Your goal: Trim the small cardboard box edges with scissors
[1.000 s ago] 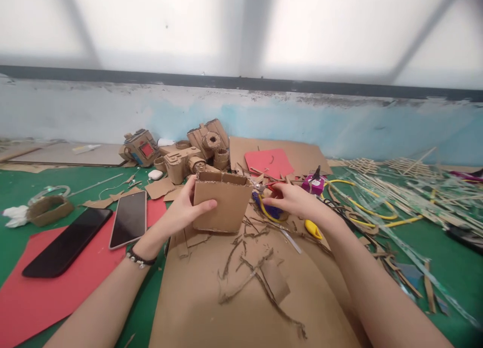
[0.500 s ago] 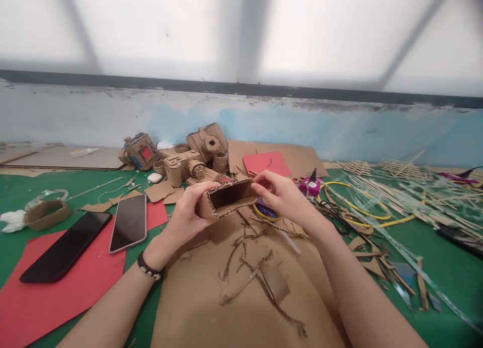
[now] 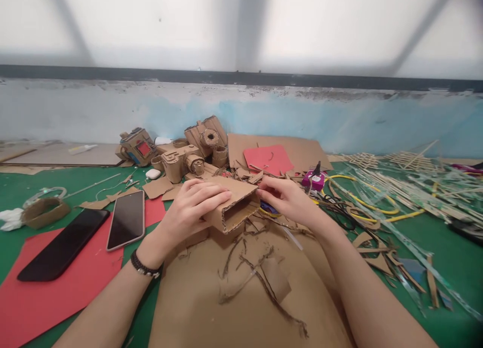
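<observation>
Above the middle of the table is an open-ended cardboard box [image 3: 241,212], its hollow end facing me and its flat top showing. My left hand [image 3: 190,207] is wrapped round the box's left side, fingers across the top. At the right edge of the box, my right hand [image 3: 281,197] has thumb and fingers pinched together against the cardboard; the fingertips are partly hidden. Beneath both hands lies a large brown cardboard sheet [image 3: 196,307] with torn strips of corrugated cardboard [image 3: 264,282] scattered over it.
Cardboard model cameras [image 3: 177,164] stand at the back. Two phones, a black phone [image 3: 64,245] and a grey-edged phone [image 3: 126,220], lie left by red paper [image 3: 71,302]. A purple box [image 3: 314,180], yellow tubing [image 3: 405,217] and thin wooden sticks [image 3: 388,187] are at the right.
The box has tipped, so its top face now shows and its opening is lower and turned toward me. My left fingers have spread onto the top. My right hand has shifted slightly right and down.
</observation>
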The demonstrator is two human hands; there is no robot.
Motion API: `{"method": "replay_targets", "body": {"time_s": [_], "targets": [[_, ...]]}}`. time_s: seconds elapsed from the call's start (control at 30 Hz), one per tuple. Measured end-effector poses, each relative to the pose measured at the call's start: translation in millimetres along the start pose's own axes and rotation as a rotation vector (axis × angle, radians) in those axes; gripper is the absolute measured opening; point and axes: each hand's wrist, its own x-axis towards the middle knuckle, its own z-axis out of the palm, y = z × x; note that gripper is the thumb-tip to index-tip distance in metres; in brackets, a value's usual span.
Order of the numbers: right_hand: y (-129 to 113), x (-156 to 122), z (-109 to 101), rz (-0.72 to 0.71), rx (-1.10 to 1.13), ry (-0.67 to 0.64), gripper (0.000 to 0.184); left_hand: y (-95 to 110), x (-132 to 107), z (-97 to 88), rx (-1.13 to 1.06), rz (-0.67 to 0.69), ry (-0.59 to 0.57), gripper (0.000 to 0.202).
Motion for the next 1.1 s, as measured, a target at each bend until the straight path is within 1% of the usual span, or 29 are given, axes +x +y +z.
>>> {"method": "replay_targets", "body": {"time_s": [0.07, 0.2, 0.33, 0.43, 0.5, 0.57, 0.63, 0.7, 0.77, 0.83, 0.93, 1.0, 1.1], "targets": [[1, -2, 5, -0.039, -0.054, 0.062, 0.029, 3, 1, 1.7, -0.001, -0.029, 0.005, 0.062], [1, -5, 13, -0.116, -0.189, 0.207, 0.024, 8, 4, 7.4, 0.0, -0.068, 0.04, 0.061], [-3, -6, 14, -0.196, -0.321, 0.338, 0.027, 13, 4, 10.9, -0.025, -0.113, 0.071, 0.061], [-6, -7, 10, -0.165, -0.338, 0.432, 0.031, 13, 1, 11.3, -0.023, -0.21, 0.046, 0.056], [-6, -10, 6, -0.091, -0.272, 0.468, 0.031, 10, -3, 11.8, -0.025, -0.28, 0.054, 0.053], [-5, -12, 3, 0.001, -0.151, 0.452, 0.036, 6, -7, 13.3, -0.046, -0.354, 0.109, 0.056], [-4, -15, 0, 0.066, -0.015, 0.392, 0.046, 2, -10, 15.6, -0.059, -0.433, 0.174, 0.061], [-5, -17, -2, 0.076, 0.097, 0.314, 0.055, -2, -12, 17.8, -0.054, -0.491, 0.212, 0.066], [-8, -16, -1, 0.065, 0.19, 0.252, 0.055, -4, -12, 19.5, -0.044, -0.52, 0.245, 0.067], [-11, -14, 3, 0.069, 0.281, 0.234, 0.049, -4, -12, 20.4, -0.047, -0.517, 0.288, 0.066], [-12, -11, 9, 0.092, 0.38, 0.289, 0.043, -3, -10, 21.0, -0.07, -0.463, 0.324, 0.065], [-11, -10, 11, 0.094, 0.357, 0.303, 0.045, -2, -9, 21.6, -0.092, -0.426, 0.318, 0.065], [-9, -9, 13, 0.092, 0.279, 0.299, 0.057, -2, -8, 24.1, -0.112, -0.384, 0.321, 0.067]]}}
